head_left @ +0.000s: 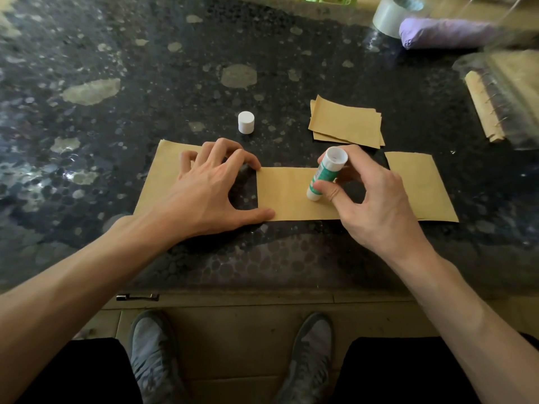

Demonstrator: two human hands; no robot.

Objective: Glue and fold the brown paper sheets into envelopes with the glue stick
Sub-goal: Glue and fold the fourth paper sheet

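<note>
Right grip: our right hand (376, 205) pinches the glue stick (325, 176) between thumb and fingers, low on the green-and-white barrel, and the stick stands tilted over the sheet
Left grip: our left hand (210, 188) holds nothing; its fingers are spread and arched, with fingertips and thumb pressing down on the paper
Sheet: the long brown paper sheet (291, 196) lies flat across the near part of the dark speckled table (145, 68), its middle panel between our two hands and one panel running out to each side
Stick ends: a white ringed end faces us and the lower end sits at or just above the middle panel; we cannot tell which end carries the glue, or whether it touches the paper
Cap: the white cap (246, 121) stands upright on the table beyond the sheet, apart from it, so the stick is uncapped
Done pile: a small stack of folded brown pieces (345, 123) rests beyond our right hand, near the sheet but not touching it
Step in hand: we judge this to be the gluing of the current sheet, before its side panels are folded in
How to do it well: we bring the glue end flat to the paper, draw it along the edge strip that a flap will cover, and press lightly so the thin paper does not crease or drag
Left hand's job: we pin the sheet close to the stroke and stay off the glued strip
Risk: glue past the edge would stick the sheet to the table, and too wide a band would seal the pocket
</note>
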